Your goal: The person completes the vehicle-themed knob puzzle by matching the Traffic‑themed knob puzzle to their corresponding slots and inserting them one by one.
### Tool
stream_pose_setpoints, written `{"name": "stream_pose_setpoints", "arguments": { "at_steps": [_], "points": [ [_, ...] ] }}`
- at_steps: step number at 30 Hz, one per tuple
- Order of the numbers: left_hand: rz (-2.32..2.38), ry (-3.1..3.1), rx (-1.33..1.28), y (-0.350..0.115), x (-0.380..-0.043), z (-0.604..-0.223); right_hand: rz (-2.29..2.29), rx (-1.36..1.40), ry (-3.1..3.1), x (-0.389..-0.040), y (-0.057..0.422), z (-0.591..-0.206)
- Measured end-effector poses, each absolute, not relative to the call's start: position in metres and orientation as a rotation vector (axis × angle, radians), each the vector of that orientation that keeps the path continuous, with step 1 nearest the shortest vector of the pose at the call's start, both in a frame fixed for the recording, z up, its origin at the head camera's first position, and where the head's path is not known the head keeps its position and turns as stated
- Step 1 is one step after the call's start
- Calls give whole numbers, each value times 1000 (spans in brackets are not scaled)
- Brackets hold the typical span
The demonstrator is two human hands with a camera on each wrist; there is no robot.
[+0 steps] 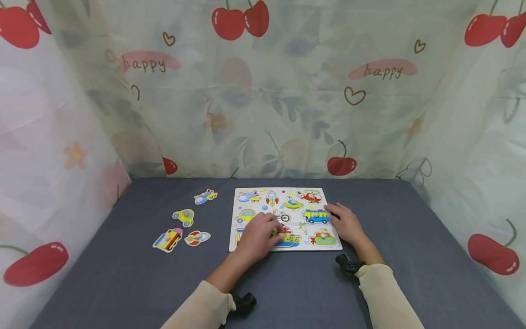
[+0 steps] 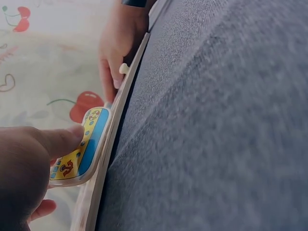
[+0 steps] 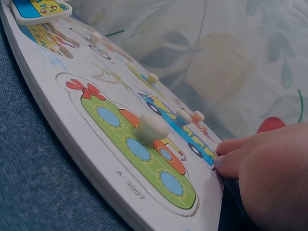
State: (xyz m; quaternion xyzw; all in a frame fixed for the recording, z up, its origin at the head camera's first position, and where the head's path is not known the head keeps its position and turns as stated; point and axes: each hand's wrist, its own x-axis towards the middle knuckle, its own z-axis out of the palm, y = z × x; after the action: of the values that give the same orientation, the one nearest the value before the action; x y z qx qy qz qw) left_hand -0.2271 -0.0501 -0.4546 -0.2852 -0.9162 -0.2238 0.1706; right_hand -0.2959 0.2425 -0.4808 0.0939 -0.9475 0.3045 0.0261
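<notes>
My left hand (image 1: pixel 260 235) pinches a blue and yellow ship puzzle piece (image 2: pixel 82 149) with a red anchor printed on it, thumb on its face. The ship piece is tilted over the front of the wooden peg puzzle board (image 1: pixel 267 248), and a printed ship picture shows beneath it in the right wrist view. At the board's right edge rests my right hand (image 1: pixel 347 224), its fingertips touching the side near the blue bus piece (image 1: pixel 316 216). A green submarine piece (image 3: pixel 139 144) with a round wooden knob lies in its slot at the front right.
Left of the board on the grey cloth lie an airplane piece (image 1: pixel 205 196), a yellow car piece (image 1: pixel 183 217), a red and yellow vehicle piece (image 1: pixel 167 240) and a rocket piece (image 1: pixel 197 238). A cherry-patterned curtain (image 1: pixel 279 114) stands behind the table.
</notes>
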Motion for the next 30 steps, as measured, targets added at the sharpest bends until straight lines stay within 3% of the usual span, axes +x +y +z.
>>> {"name": "stream_pose_setpoints", "arguments": {
  "at_steps": [30],
  "points": [
    [-623,-2671,-751,-31,-231,-460,951,253,-2941,-296,242,-482]
  ]
}}
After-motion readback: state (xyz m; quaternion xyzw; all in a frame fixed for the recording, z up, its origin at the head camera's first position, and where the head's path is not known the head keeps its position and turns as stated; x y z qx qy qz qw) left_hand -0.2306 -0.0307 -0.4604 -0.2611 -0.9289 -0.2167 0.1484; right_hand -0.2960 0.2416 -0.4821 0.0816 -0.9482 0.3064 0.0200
